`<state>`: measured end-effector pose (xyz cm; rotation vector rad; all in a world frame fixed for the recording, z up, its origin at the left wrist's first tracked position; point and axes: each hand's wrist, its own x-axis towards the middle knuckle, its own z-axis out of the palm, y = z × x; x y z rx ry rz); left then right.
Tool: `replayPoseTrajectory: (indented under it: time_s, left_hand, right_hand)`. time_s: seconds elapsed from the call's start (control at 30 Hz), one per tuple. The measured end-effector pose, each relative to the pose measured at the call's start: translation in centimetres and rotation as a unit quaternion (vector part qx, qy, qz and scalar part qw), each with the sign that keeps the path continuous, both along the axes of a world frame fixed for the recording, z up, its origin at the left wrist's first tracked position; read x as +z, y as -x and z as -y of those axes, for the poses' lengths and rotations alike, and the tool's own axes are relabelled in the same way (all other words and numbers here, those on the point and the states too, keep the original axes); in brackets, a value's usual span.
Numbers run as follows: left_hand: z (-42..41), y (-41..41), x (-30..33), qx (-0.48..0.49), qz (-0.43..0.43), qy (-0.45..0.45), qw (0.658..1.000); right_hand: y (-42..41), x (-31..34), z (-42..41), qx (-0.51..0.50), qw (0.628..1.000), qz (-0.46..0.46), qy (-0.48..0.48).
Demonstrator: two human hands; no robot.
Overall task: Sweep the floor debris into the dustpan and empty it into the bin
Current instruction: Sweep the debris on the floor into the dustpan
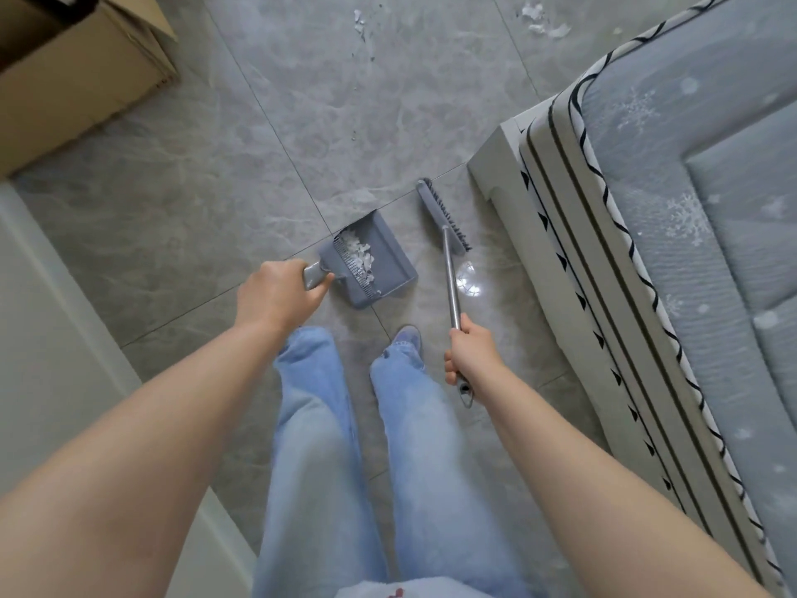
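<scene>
On the grey tiled floor (pixel 215 200), a person stands between a mattress (pixel 690 252) at right and a cardboard box (pixel 77 71) far left.
Near the feet, the left hand (pixel 276 291) grips the handle of a grey dustpan (pixel 388 256) holding white scraps (pixel 360 254); the right hand (pixel 470 353) grips the broom (pixel 444 222) handle, its head just right of the pan. More paper debris (pixel 545 21) lies far off.
</scene>
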<state>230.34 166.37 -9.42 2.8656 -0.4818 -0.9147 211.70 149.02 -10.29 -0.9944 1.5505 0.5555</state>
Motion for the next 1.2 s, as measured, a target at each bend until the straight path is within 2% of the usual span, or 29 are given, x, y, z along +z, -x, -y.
replayPoseTrajectory:
  time_s: [0.1, 0.2, 0.3, 0.37, 0.47, 0.63, 0.73, 0.87, 1.03, 1.1, 1.2]
  left_hand:
    - [0.0, 0.7, -0.6, -0.002, 0.005, 0.028, 1.0]
    - [0.3, 0.2, -1.1, -0.008, 0.003, 0.047, 0.999]
    - [-0.2, -0.8, -1.1, -0.023, 0.003, 0.051, 0.998]
    - [-1.0, -1.8, -0.9, -0.031, 0.013, 0.056, 0.998]
    - [-2.2, -4.3, -0.4, -0.03, 0.023, 0.054, 0.998]
    - [-6.1, -10.8, 2.0, -0.027, 0.02, 0.059, 0.998]
    - [-9.9, -15.7, 2.7, 0.025, 0.018, 0.058, 0.998]
    - [-13.9, -21.0, 2.9, 0.07, -0.037, 0.087, 0.993]
    - [-18.9, -24.6, 1.1, 0.065, -0.002, 0.065, 0.996]
    - [-20.4, -25.4, -0.3, 0.071, 0.009, 0.052, 0.996]
    - [-21.4, -26.2, -1.4, 0.093, 0.022, 0.052, 0.994]
  right_hand:
    - [-1.9, -1.6, -0.7, 0.021, 0.999, -0.025, -0.004]
    - [-2.8, -1.5, -3.6, 0.022, 0.999, -0.014, -0.042]
    - [-3.7, -0.2, -7.0, 0.001, 0.999, 0.001, -0.039]
    - [-4.2, 0.9, -9.3, -0.005, 1.0, 0.02, -0.023]
    - [-5.4, 1.9, -10.9, 0.037, 0.998, 0.054, 0.024]
    - [-11.5, 1.4, -8.7, 0.07, 0.991, 0.061, 0.099]
    - [-16.8, 0.0, -6.8, 0.047, 0.993, 0.06, 0.093]
    - [-24.2, -1.8, -4.9, -0.021, 0.996, 0.062, 0.068]
    - [-31.7, -4.3, -6.2, -0.101, 0.994, 0.024, 0.034]
    - [-33.2, -4.7, -9.3, -0.091, 0.996, 0.013, 0.008]
    - [-33.2, -4.5, -16.4, -0.024, 1.0, 0.007, -0.018]
